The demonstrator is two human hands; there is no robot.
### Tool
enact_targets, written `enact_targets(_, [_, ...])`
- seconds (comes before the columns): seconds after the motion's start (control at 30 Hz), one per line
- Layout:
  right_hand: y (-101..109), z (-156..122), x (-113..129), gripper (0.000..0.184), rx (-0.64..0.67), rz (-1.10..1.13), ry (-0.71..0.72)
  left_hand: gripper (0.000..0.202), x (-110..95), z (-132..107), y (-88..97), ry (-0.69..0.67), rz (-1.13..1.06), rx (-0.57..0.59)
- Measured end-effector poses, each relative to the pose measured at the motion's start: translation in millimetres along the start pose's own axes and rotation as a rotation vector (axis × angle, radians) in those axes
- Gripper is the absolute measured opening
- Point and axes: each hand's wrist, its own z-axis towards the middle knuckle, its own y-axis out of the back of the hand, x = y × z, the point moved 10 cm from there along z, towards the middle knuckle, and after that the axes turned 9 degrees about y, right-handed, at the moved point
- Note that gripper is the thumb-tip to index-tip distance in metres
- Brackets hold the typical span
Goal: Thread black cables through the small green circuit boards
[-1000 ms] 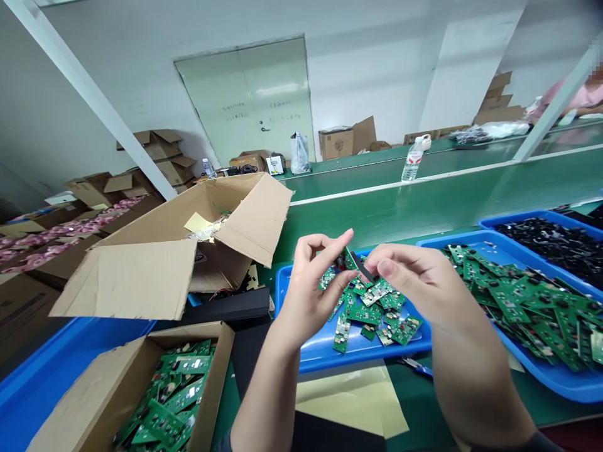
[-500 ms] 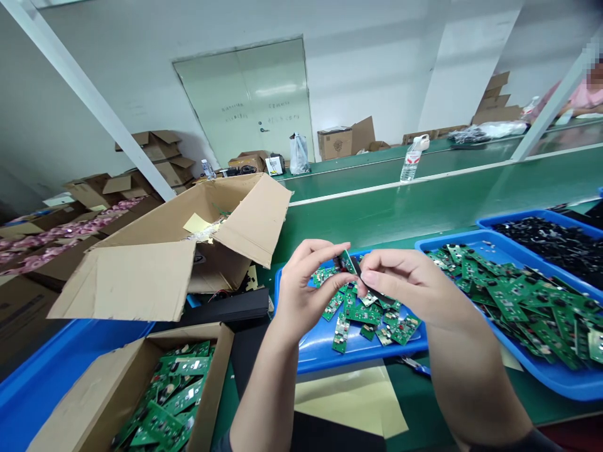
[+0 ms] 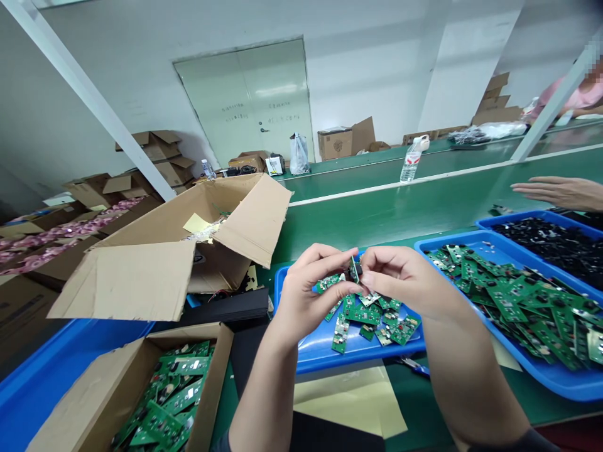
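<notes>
Above the middle blue tray [image 3: 306, 361], my left hand [image 3: 306, 289] pinches a small green circuit board [image 3: 353, 270] between thumb and fingers. The board is held on edge, tilted. A small black part [image 3: 358, 269] shows against its right face. My right hand [image 3: 400, 276] has its thumb and curled fingers closed on that black part; its fingertips partly hide it. Whether the part is fixed to the board, I cannot tell. Under both hands, loose green circuit boards [image 3: 340, 333] lie scattered in the tray.
To the right stand a blue tray [image 3: 532, 383] heaped with circuit boards and another tray of black parts [image 3: 551, 242]. A co-worker's hand [image 3: 563, 191] reaches over there. At left are an open carton [image 3: 136, 282] and a cardboard box [image 3: 221, 358] of boards. Tweezers [image 3: 417, 366] lie in front.
The board has turned and shifted slightly right between my hands. The long black piece at my right fingers no longer shows below them. A co-worker's hand has come in at the right.
</notes>
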Motion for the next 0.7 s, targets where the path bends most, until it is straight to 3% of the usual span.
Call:
enact_targets(0.13, [14.2, -3.2, 2.2, 0.021, -0.168, -0.200, 0.031, 0.038, 8.2, 0.8, 0.5, 0.063, -0.164, -0.014])
enact_targets(0.27, [31.3, -7.8, 5.6, 0.042, -0.331, -0.382, 0.066, 0.037, 11.1, 2.3, 5.7, 0.085, -0.282, -0.054])
enact_targets(0.43, [19.3, -4.3, 16.8, 0.019, -0.238, -0.280, 0.196, 0.036, 13.8, 4.2, 9.7, 0.116, -0.330, -0.079])
enact_targets(0.53, [17.1, -5.1, 26.7, 0.008, -0.250, -0.330, 0.283, 0.036, 16.8, 4.7, 11.7, 0.130, -0.334, -0.105])
enact_targets(0.7, [14.3, -6.8, 38.5, 0.007, -0.260, -0.400, 0.412, 0.036, 25.1, 5.4, 10.4, 0.171, -0.372, -0.103])
